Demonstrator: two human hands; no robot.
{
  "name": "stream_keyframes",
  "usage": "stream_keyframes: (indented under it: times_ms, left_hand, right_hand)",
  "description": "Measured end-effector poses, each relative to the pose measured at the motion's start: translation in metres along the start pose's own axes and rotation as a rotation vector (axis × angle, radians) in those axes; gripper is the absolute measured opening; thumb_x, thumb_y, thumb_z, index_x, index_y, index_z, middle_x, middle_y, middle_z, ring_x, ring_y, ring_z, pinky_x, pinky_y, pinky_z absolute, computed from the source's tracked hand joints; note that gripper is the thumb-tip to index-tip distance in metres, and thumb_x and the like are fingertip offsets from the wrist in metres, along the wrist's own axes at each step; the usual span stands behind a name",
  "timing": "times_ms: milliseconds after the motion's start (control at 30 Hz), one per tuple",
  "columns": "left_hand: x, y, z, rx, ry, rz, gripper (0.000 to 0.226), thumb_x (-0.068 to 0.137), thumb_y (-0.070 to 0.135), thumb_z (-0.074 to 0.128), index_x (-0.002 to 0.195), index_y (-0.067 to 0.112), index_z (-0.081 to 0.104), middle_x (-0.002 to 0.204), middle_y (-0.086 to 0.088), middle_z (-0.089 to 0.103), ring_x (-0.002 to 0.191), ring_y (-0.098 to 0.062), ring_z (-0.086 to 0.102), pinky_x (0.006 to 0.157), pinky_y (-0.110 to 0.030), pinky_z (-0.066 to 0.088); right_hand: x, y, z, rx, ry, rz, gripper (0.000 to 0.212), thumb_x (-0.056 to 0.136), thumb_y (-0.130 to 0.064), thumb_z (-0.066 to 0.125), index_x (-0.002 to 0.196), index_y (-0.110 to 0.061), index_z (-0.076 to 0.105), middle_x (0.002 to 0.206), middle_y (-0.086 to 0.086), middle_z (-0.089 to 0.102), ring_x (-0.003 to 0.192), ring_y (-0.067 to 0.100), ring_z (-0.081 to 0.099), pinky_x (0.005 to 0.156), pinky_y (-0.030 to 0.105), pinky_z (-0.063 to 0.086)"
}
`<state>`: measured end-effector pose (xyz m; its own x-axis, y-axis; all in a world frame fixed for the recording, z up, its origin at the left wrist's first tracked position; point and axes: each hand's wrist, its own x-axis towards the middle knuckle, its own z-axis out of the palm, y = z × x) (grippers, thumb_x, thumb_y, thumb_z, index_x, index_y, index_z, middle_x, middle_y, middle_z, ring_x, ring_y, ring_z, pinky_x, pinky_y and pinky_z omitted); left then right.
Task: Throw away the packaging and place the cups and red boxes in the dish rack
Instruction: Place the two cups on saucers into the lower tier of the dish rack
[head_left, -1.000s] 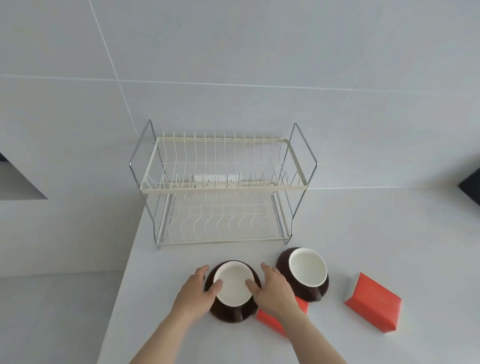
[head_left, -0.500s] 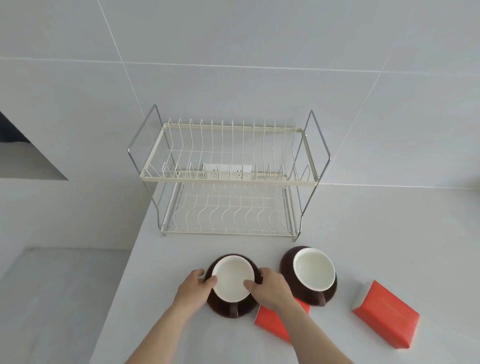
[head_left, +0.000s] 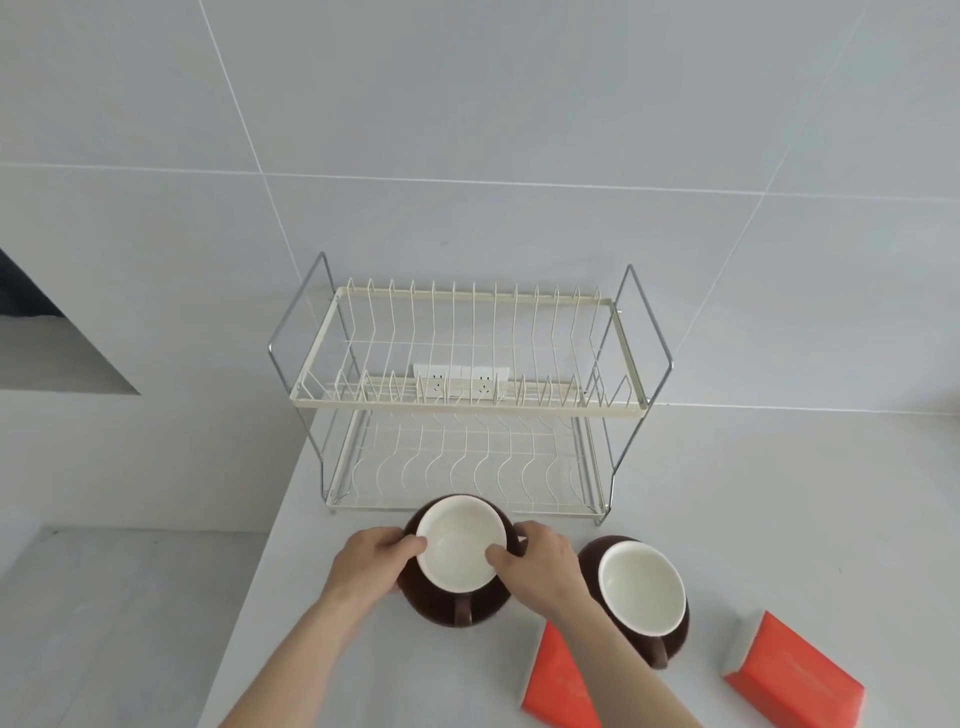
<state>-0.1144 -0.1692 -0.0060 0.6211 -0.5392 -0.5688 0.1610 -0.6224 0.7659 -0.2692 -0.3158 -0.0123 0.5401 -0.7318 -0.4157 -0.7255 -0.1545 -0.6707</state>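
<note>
A brown cup with a white inside is held just above the counter, in front of the two-tier wire dish rack. My left hand grips its left rim and my right hand grips its right rim. A second brown cup stands to the right on the counter. One red box lies partly under my right forearm. Another red box lies at the far right. Both rack tiers hold nothing.
The white counter ends at a left edge beside the rack, with a lower grey floor beyond. A tiled wall with a socket strip stands behind the rack. A dark opening shows at far left.
Both hands have closed on the left cup and carried it forward toward the rack's lower tier. The second cup and the red boxes have stayed in place.
</note>
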Motion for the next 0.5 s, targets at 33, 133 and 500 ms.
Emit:
stream_keyframes:
  times_ms: [33, 133, 500]
  left_hand:
    - [0.004, 0.006, -0.004, -0.015, 0.007, 0.014, 0.033, 0.063, 0.044, 0.067, 0.082, 0.019, 0.078, 0.087, -0.006, 0.077, 0.092, -0.022, 0.073, 0.088, -0.041, 0.061]
    - [0.016, 0.025, -0.014, -0.022, 0.035, 0.043, 0.033, 0.066, 0.043, 0.066, 0.08, 0.015, 0.076, 0.086, -0.008, 0.077, 0.092, -0.022, 0.073, 0.089, -0.041, 0.06]
    - [0.112, 0.064, -0.049, 0.051, 0.137, 0.026, 0.043, 0.062, 0.053, 0.062, 0.073, 0.012, 0.067, 0.08, -0.009, 0.072, 0.088, -0.026, 0.07, 0.093, -0.05, 0.056]
  right_hand:
    - [0.004, -0.007, -0.001, 0.04, 0.006, 0.006, 0.038, 0.066, -0.048, 0.055, 0.091, -0.022, 0.067, 0.083, -0.003, 0.069, 0.08, 0.019, 0.064, 0.072, 0.036, 0.055]
    - [0.019, -0.025, -0.005, 0.128, 0.022, 0.022, 0.038, 0.063, -0.047, 0.058, 0.09, -0.022, 0.069, 0.084, -0.002, 0.07, 0.081, 0.02, 0.065, 0.072, 0.036, 0.056]
    - [0.111, -0.075, 0.014, 0.246, 0.052, 0.098, 0.026, 0.068, -0.039, 0.067, 0.076, -0.015, 0.068, 0.075, -0.001, 0.066, 0.08, 0.024, 0.066, 0.069, 0.035, 0.053]
